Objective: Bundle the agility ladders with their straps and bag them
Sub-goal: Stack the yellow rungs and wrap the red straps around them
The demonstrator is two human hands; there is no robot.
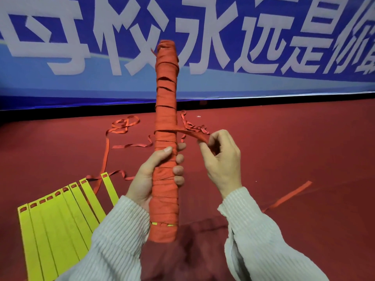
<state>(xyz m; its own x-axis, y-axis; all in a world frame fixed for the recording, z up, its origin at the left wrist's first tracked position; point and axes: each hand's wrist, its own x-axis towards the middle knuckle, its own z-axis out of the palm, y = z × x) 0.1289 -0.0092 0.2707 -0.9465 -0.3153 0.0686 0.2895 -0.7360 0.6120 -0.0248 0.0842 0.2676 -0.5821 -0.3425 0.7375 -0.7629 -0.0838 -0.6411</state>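
Note:
An agility ladder bundle [165,110] stands upright in front of me, its rungs wrapped almost entirely in orange-red strap, with a sliver of yellow showing near the bottom. My left hand [156,175] grips the bundle around its lower middle. My right hand [221,157] pinches the free strap end [186,133], which runs taut from the bundle to the fingers. A second ladder lies flat at lower left, its yellow rungs [60,222] fanned side by side on the floor.
Loose red strap [123,126] curls over the red floor behind the bundle, and another length [288,196] trails at the right. A blue banner with large white characters [203,37] hangs along the back. A dark red cloth [194,252] lies below the bundle.

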